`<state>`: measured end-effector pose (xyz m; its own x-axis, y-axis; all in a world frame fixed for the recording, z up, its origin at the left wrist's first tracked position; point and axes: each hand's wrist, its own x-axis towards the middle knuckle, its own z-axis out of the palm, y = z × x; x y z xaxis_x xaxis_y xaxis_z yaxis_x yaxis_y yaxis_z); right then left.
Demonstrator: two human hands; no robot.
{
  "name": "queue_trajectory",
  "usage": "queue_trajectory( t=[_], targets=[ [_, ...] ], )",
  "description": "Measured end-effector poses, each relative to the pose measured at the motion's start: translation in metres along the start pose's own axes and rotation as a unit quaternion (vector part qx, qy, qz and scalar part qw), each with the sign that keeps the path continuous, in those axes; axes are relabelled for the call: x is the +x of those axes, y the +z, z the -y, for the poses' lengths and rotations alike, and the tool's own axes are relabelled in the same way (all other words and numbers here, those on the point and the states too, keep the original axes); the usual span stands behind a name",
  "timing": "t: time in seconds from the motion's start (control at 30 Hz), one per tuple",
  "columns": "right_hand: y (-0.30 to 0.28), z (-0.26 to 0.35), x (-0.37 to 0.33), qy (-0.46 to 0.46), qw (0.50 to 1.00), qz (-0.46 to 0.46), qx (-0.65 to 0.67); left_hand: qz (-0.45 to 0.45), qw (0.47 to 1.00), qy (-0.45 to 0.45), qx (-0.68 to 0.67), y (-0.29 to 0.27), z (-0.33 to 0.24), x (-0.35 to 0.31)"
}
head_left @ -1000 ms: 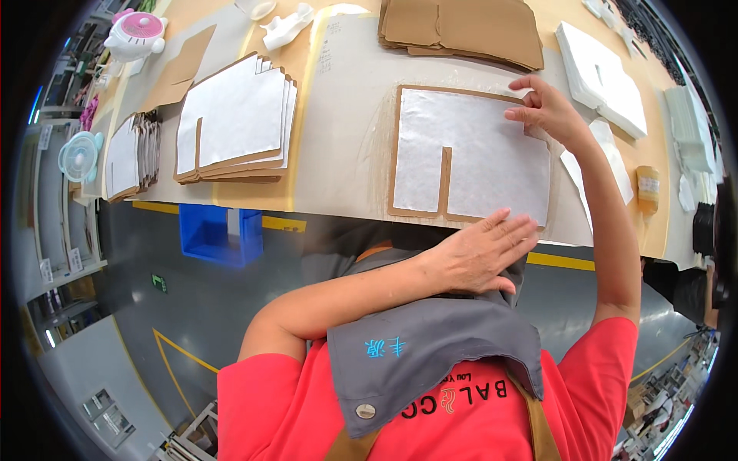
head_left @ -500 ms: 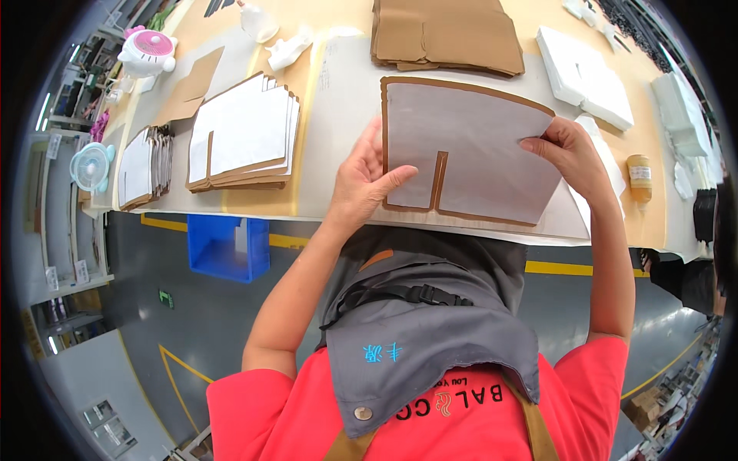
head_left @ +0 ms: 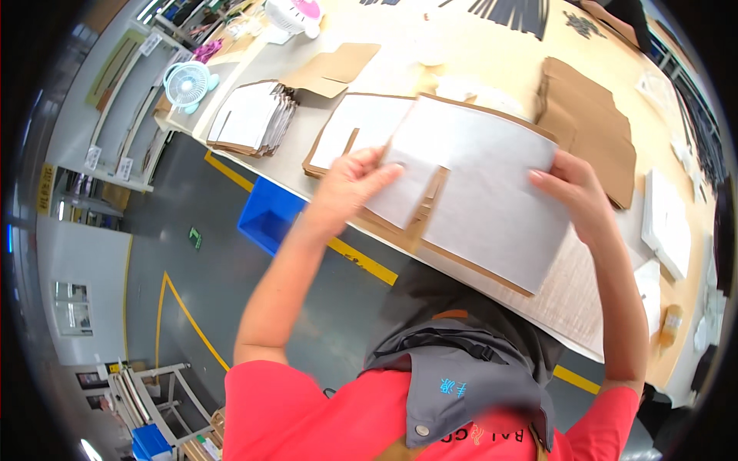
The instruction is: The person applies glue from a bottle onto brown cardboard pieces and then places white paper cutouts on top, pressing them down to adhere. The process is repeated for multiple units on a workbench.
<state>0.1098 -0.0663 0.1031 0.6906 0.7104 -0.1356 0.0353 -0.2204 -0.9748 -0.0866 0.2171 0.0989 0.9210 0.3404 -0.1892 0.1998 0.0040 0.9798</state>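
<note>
Between my two hands is a flat white panel (head_left: 492, 192) with brown edges and a brown slot cut in from its near side. My left hand (head_left: 352, 188) pinches its left edge, thumb on the white face. At the right edge my right hand (head_left: 575, 188) grips it, thumb also on top. The panel is tilted and slightly blurred. Its left part overlaps a stack of similar white panels (head_left: 330, 142) on the table. Farther left stands a second, fanned stack of brown-edged panels (head_left: 247, 119).
A brown sheet (head_left: 334, 67) lies behind the stacks, and a pile of brown pieces (head_left: 592, 134) is at the right. White slabs (head_left: 667, 223) and an amber bottle (head_left: 671, 324) are near the right edge. A blue bin (head_left: 267, 217) sits below the table. A pale blue fan (head_left: 187, 86) stands far left.
The view has turned toward the left. My hands have carried the panel leftward, so it now partly covers the stack of white panels. Both hands still grip it.
</note>
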Motion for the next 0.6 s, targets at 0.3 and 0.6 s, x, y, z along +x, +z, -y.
queue_trajectory(
  t=[0.3,0.6],
  targets=[
    [0.099,-0.001,0.14,-0.028,0.994,0.005,-0.107,-0.122,0.981,0.008,0.148,-0.14,0.026,0.059],
    [-0.026,-0.073,0.071,-0.141,0.836,-0.236,-0.475,-0.203,0.869,0.164,0.42,-0.087,0.031,0.071]
  ],
)
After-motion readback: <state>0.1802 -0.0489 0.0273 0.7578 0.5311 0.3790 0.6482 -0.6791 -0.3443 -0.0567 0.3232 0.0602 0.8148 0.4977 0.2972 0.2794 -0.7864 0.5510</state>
